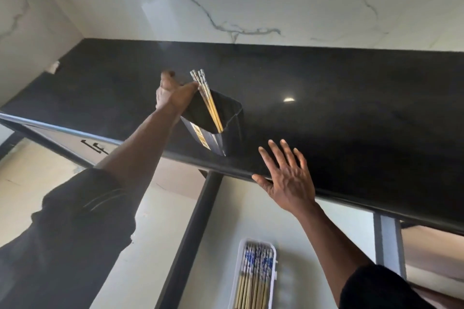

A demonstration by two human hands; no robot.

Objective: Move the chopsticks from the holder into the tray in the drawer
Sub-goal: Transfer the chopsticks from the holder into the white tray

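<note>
A black square holder (229, 123) stands near the front edge of the black countertop. A few yellow chopsticks (208, 100) with blue-and-white tops lean out of it to the left. My left hand (173, 93) reaches to the holder's upper left rim, thumb touching the chopsticks' tops, fingers not closed around them. My right hand (286, 178) is spread flat on the counter's front edge, holding nothing. Below, in the open drawer, a white tray (272, 281) holds several chopsticks (253, 278) lying side by side.
The black countertop (351, 108) runs across the view under a white marble wall (251, 0). The pale drawer floor (155, 233) is split by a dark divider (193, 233). A closed drawer front with a black handle (94, 147) sits at left.
</note>
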